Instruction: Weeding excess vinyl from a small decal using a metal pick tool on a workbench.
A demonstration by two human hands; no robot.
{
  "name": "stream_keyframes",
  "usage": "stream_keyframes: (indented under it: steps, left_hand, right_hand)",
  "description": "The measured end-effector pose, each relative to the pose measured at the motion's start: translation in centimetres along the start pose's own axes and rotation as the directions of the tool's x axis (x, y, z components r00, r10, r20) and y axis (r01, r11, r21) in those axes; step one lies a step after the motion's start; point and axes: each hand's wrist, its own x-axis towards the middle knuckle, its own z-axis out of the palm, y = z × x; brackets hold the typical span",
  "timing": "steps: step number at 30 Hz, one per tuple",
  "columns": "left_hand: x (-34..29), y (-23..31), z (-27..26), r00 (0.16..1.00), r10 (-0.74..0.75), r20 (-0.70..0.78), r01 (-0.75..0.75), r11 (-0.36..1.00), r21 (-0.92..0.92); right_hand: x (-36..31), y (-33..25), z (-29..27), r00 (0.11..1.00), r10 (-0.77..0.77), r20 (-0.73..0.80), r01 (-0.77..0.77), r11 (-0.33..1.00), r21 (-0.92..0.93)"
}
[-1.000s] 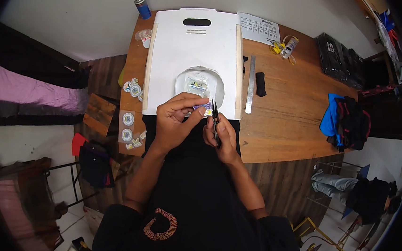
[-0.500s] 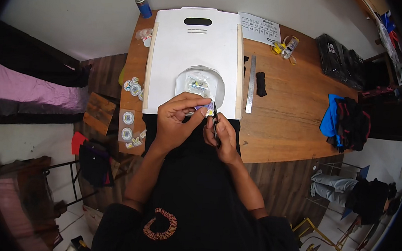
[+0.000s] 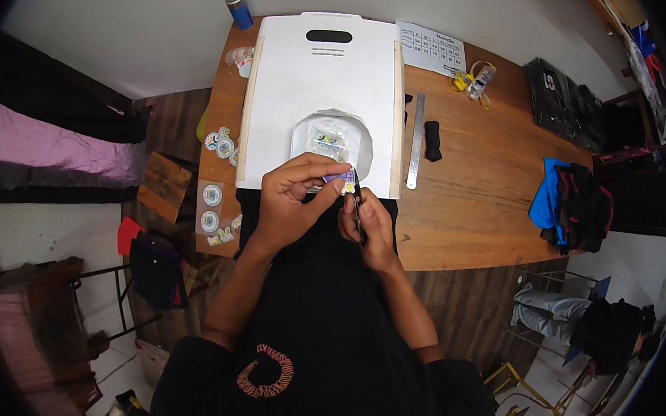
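Purple sticker (image 3: 349, 178) sits pinched between thumb and fingers of the left hand (image 3: 291, 197), ahead and left of the right hand (image 3: 372, 228), which grips black scissors (image 3: 358, 197); their long axis runs forward from that hand, leaning slightly left, blades at the sticker's right edge.

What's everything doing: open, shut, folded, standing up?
Small purple flower-decorated piece: pinched by left hand
Black metal scissors: gripped by right hand, blade opening unclear
Blue cylindrical can: upright
Long silvery metal ruler: lying flat
Black cloth bundle: bunched up
Blue and black fabric garments: piled
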Motion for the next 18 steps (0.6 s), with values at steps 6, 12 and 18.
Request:
stream_keyframes:
  steps: [6, 12, 18]
  left_hand:
    - [-0.16, -0.09, 0.40, 1.000, 0.014, -0.021, -0.014, 1.000, -0.015]
    - [-0.23, 0.17, 0.56, 1.000, 0.003, -0.028, -0.004, 1.000, -0.018]
    - [-0.32, -0.02, 0.56, 0.999, 0.017, -0.040, -0.016, 1.000, 0.003]
  right_hand:
    - [0.17, 0.03, 0.25, 1.000, -0.020, -0.015, 0.020, 1.000, 0.014]
    - [0.14, 0.06, 0.32, 1.000, -0.014, -0.014, 0.014, 1.000, 0.024]
    - [0.23, -0.13, 0.64, 0.999, -0.032, -0.020, 0.033, 0.999, 0.023]
